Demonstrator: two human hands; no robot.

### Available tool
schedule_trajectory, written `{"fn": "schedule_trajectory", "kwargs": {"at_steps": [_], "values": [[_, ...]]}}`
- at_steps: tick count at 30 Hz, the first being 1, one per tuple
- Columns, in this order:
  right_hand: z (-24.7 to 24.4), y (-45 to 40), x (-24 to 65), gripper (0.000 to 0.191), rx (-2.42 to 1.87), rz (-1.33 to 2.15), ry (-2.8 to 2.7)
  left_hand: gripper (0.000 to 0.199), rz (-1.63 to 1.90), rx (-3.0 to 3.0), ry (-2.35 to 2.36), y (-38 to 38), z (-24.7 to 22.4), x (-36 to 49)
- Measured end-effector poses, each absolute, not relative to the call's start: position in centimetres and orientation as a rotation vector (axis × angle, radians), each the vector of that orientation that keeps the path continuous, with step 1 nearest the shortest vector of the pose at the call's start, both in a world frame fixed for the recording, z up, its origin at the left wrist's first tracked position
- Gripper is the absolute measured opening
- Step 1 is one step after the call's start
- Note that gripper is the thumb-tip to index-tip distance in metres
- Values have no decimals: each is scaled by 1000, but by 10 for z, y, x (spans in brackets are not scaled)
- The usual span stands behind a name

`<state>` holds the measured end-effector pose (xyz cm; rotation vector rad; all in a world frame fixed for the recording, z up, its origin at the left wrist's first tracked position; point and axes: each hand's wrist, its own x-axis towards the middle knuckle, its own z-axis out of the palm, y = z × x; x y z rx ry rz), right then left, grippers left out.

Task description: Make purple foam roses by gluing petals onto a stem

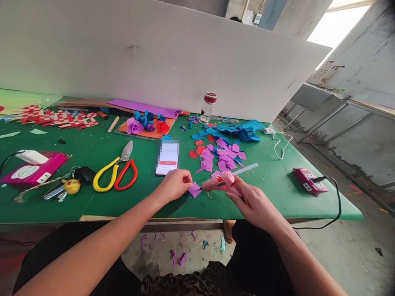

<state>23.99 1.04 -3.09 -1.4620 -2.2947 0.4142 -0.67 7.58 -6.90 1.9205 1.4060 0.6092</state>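
Observation:
My left hand (176,185) pinches the edge of a small purple paper petal (195,190) just above the table's front part. In my right hand (254,202) is a pink hot glue gun (224,181), with a clear glue stick (245,169) poking out of its back. The gun's nozzle points left and is at the petal's right edge; whether they touch I cannot tell. Behind the gun lies a loose heap of purple petals (226,156), with red petals (193,154) and blue crepe paper (247,130) around it.
A phone (167,158) lies beyond my left hand, with yellow-and-red-handled scissors (120,168) to its left. Finished paper flowers (135,126) sit further back, near a glass bottle (207,109). Magenta power strips (309,181) with cords stand at both sides of the green table (135,205).

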Motion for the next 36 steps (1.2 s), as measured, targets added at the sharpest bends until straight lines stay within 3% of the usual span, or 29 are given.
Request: {"fn": "schedule_trajectory", "kwargs": {"at_steps": [9,17,24,29,36], "values": [[-29,15,247,26,-1506,514,-2187,11,608,1900,1389,77,-72,-7],[-44,32,258,33,-1439,1172,-1854,13,664,1729,1305,75,-69,-10],[-50,38,260,41,-1323,1362,-1684,21,680,1257,1166,73,-57,-12],[-52,42,276,43,-1367,1177,-1649,31,651,1029,1056,74,-54,-14],[-70,65,328,44,-1657,514,-1876,33,625,988,983,72,-47,-15]]}}
